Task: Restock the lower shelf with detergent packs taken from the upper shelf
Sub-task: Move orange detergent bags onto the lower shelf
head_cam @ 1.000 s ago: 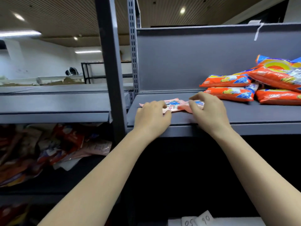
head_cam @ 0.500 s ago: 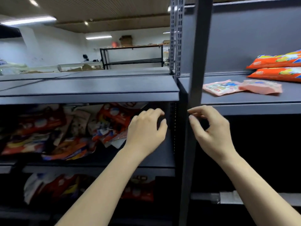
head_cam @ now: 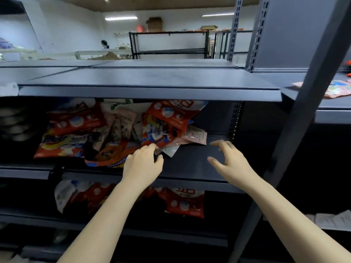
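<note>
Change: both hands are leaving the pink packs [head_cam: 340, 90] on the shelf now far off to the right and are reaching into the bay to the left; neither is carrying anything.
Left hand: left hand [head_cam: 141, 164] is reaching palm down, fingers loosely bent, fingertips touching or just short of the near edge of the detergent packs [head_cam: 163, 126]; holding nothing.
Right hand: right hand [head_cam: 230, 161] is hovering spread wide over bare shelf board [head_cam: 190, 162], just right of the pile, gripping nothing.
Pack location: red, orange and pink pouches are lying heaped ahead of and left of the left hand; more pouches [head_cam: 182, 204] are sitting on the level under both wrists.
Handling: pouches are looking soft, glossy and light to moderate in weight, so likely sagging and sliding; best pinching across a flat body or a sealed edge.
Arm pose: both forearms are stretching forward and up, wrists level.
</note>
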`<state>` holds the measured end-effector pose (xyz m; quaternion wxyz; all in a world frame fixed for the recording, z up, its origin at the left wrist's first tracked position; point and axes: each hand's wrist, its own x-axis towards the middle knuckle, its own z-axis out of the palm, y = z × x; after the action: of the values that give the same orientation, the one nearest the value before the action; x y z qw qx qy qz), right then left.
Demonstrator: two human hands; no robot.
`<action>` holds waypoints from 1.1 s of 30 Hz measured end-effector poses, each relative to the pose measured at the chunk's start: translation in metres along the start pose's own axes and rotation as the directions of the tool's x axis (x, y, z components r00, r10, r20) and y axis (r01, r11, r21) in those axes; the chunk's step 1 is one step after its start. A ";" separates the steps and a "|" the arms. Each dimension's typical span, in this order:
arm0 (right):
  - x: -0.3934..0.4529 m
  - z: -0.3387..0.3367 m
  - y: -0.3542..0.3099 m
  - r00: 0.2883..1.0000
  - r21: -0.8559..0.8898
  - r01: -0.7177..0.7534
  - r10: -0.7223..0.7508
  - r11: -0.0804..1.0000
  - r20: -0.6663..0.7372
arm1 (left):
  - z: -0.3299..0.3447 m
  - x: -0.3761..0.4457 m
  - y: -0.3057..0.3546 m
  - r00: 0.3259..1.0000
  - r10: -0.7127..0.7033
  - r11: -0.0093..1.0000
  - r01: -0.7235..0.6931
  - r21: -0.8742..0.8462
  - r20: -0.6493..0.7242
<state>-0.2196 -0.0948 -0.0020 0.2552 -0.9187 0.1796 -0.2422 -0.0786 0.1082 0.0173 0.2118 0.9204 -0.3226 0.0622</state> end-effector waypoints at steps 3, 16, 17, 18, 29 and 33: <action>0.018 0.016 0.001 0.998 -0.018 -0.021 0.022 1.000 0.057 | 0.003 0.010 -0.022 0.998 -0.064 0.998 0.063 0.021 0.024; 0.102 0.079 0.033 0.977 0.043 -0.100 0.089 0.994 0.196 | 0.033 0.077 -0.066 0.974 -0.202 0.976 0.209 -0.065 0.100; 0.105 0.081 0.036 0.976 0.045 -0.091 0.080 0.995 0.202 | 0.037 0.081 -0.067 0.974 -0.203 0.975 0.211 -0.074 0.102; 0.107 0.084 0.040 0.977 0.045 -0.085 0.075 0.995 0.200 | 0.042 0.084 -0.069 0.974 -0.202 0.974 0.211 -0.082 0.106; 0.137 0.122 0.041 0.963 -0.113 -0.075 0.102 0.991 0.249 | 0.048 0.123 -0.129 0.950 -0.198 0.922 0.264 -0.283 0.239; 0.138 0.143 0.020 0.974 0.032 -0.154 0.146 0.988 0.176 | 0.028 0.129 -0.159 0.974 -0.075 0.959 0.129 -0.252 0.216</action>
<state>-0.0344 -0.1192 -0.0720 0.3081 -0.9140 0.2201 -0.1456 0.1204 0.1344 -0.0309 0.3014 0.9009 -0.2999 -0.0872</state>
